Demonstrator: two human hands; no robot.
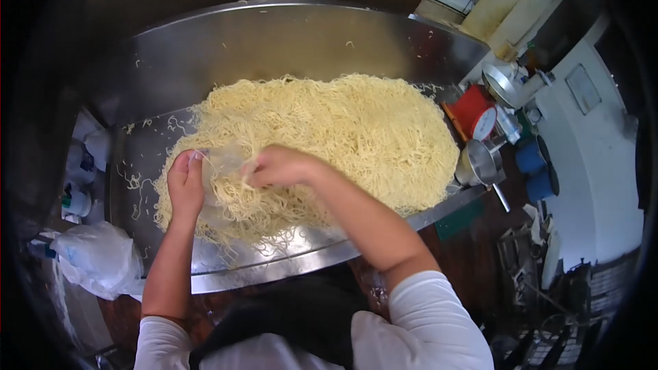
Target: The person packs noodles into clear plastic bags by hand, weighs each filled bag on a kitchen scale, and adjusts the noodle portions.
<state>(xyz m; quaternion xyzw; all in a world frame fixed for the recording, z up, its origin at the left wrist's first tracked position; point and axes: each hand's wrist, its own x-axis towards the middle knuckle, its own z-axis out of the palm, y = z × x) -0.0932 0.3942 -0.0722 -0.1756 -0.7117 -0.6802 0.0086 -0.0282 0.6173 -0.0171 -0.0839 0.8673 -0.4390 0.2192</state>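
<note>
Nearest me: my white sleeves [435, 308] and dark apron [295, 318], up against the front rim of the steel desk [315, 259]. White plastic bag [99, 259] sits bunched at the desk's front left corner.

Left hand [185, 177] is raised over the near left part of the noodles, thumb and fingers together, clamped on the edge of a clear bag [223, 159]. Right hand [274, 166] is just beside it, reaching in from the right at the bag's other side. Its fingers are curled but motion-blurred; can't tell if they're closed on film or noodles. Loose strands show at the bag, between and below the hands; can't tell which are inside the film.

Noodles [349, 133]: one big pale yellow heap across the middle of the desk, reaching near its right end. Stray strands lie on bare steel at left and along the front.

Right end: metal strainer [484, 162], handle pointing toward me, two blue containers [530, 155] further right, red container [471, 109] beyond the strainer, metal bowl [500, 84] past that. Behind the heap, tall steel back wall [308, 41] with a few bits stuck on it.
</note>
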